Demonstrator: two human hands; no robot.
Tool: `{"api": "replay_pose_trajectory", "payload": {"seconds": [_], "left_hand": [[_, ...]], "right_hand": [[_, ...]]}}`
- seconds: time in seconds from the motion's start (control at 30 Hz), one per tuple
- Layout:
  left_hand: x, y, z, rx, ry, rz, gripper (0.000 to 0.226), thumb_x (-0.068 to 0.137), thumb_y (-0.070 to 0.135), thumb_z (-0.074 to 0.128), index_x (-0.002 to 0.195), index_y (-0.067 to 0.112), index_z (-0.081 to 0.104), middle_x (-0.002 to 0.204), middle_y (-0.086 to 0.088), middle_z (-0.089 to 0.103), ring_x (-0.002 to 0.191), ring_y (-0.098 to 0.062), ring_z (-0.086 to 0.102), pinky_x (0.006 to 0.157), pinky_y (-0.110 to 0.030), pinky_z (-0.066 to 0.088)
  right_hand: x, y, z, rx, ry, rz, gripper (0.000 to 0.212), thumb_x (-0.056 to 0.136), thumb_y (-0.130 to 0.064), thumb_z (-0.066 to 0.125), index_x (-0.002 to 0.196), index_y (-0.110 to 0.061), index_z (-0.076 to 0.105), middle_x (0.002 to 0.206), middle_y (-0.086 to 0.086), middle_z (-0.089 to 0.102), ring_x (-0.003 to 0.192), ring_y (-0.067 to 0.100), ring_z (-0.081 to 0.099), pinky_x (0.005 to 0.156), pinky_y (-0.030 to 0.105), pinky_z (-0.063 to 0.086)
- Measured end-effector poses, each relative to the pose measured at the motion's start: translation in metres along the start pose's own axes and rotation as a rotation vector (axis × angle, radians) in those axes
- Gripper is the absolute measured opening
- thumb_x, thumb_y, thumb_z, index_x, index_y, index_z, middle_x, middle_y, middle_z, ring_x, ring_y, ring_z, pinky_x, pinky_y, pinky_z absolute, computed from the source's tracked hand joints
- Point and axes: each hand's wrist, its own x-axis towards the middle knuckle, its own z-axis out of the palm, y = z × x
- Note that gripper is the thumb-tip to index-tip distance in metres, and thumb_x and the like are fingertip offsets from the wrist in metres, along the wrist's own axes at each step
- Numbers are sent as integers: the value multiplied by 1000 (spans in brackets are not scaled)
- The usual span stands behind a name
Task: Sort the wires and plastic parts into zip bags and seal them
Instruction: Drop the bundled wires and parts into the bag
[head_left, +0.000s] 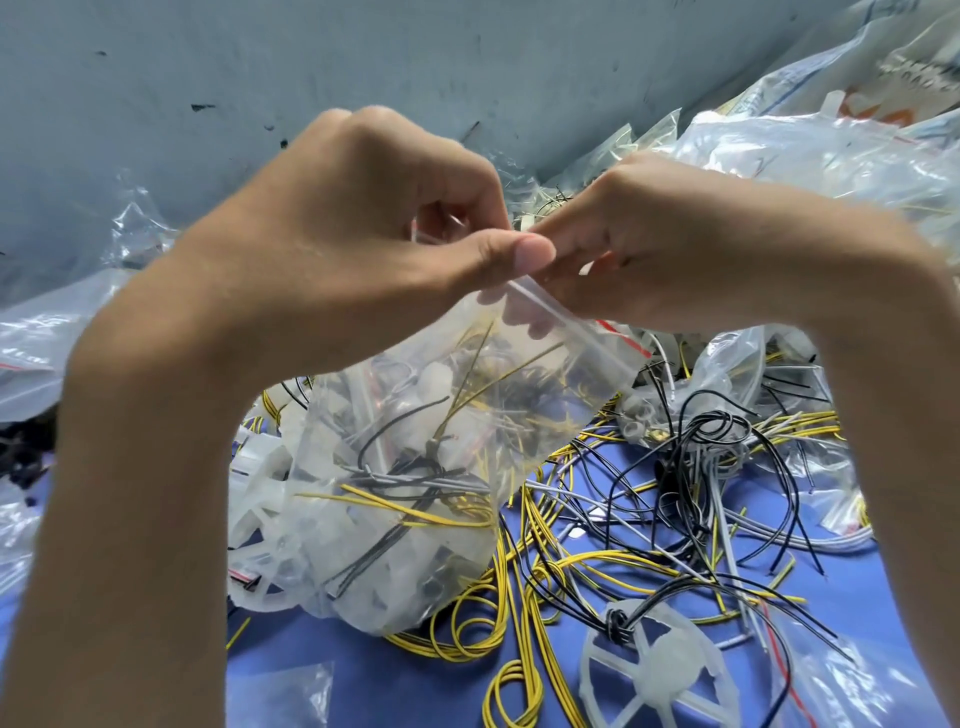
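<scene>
Filled zip bag (415, 467) over loose wires (597, 545), spoked wheel (660, 670) in front.

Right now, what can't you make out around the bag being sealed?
Head view:
Seal of the zip bag: covered by left hand and right hand; closed or not, unclear.
Its contents: clouded by plastic; parts uncountable.
Spoked plastic wheel: cut off by bottom edge.
Bag pile, upper right: blurred; contents unreadable.

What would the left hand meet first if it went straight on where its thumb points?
The right hand: the left hand's thumb points at its fingertips along the zip bag's top edge, though depth is unclear.
</scene>
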Motion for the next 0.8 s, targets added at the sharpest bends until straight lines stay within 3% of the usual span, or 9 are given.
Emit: {"api": "replay_pose_trajectory", "payload": {"seconds": [0.1, 0.2, 0.27, 0.33, 0.4, 0.5, 0.57, 0.8], "left_hand": [[1, 6, 4, -36, -34, 15, 24, 80, 48, 61, 66, 29, 63, 59, 8, 57, 61, -3, 50, 56, -14, 33], [2, 11, 7, -41, -43, 18, 23, 79, 48, 60, 66, 29, 63, 59, 9, 57, 60, -2, 48, 56, -12, 33], [1, 11, 6, -38, -32, 14, 23, 79, 48, 60, 68, 28, 64, 59, 9, 57, 59, -1, 47, 54, -10, 32], [1, 9, 4, -32, -17, 5, 23, 79, 48, 61, 72, 27, 67, 59, 10, 57, 60, -1, 48, 55, -10, 33], [0, 8, 3, -24, 5, 3, 21, 80, 46, 62, 74, 26, 68, 58, 13, 55, 60, 3, 48, 55, -7, 32], [-1, 5, 2, -7, 44, -25, 25, 81, 46, 62, 75, 23, 70, 58, 12, 55, 58, 5, 48, 53, -5, 31], [0, 4, 2, 0, 71, -52, 23, 81, 47, 64, 72, 26, 68, 57, 9, 52, 54, 4, 45, 49, -6, 30], [-1, -2, 2, 31, 63, -124, 28, 85, 45, 63, 63, 27, 61, 49, 2, 46, 36, 4, 42, 37, -6, 25]], "right_hand": [[1, -4, 2, 42, -15, -17, 27, 75, -40, 45, 75, -31, 70, 65, -12, 66, 56, -4, 55, 49, 15, 43], [1, -5, 2, 38, -23, -32, 39, 65, -60, 37, 63, -33, 66, 55, -13, 59, 54, -3, 52, 50, 14, 40], [1, -7, 1, 52, -33, -37, 27, 64, -60, 39, 55, -45, 59, 53, -21, 59, 53, -7, 53, 48, 9, 39], [1, -8, 0, 88, -41, -41, 23, 69, -58, 45, 66, -46, 64, 62, -19, 66, 58, -8, 57, 51, 9, 41], [0, -8, -1, 101, -46, -23, 32, 67, -56, 41, 75, -42, 69, 72, -12, 71, 63, -3, 61, 53, 13, 46], [-1, -5, -2, 72, -38, 10, 27, 78, -38, 49, 91, -38, 73, 79, -3, 72, 69, 9, 65, 63, 34, 53], [-2, -3, -4, 78, -21, -4, 25, 83, -27, 55, 95, -46, 67, 82, -10, 73, 72, 6, 67, 65, 34, 53], [-1, -3, -4, 76, -45, 12, 36, 74, -33, 45, 101, -45, 67, 84, -16, 72, 76, 6, 69, 69, 38, 57]]}}
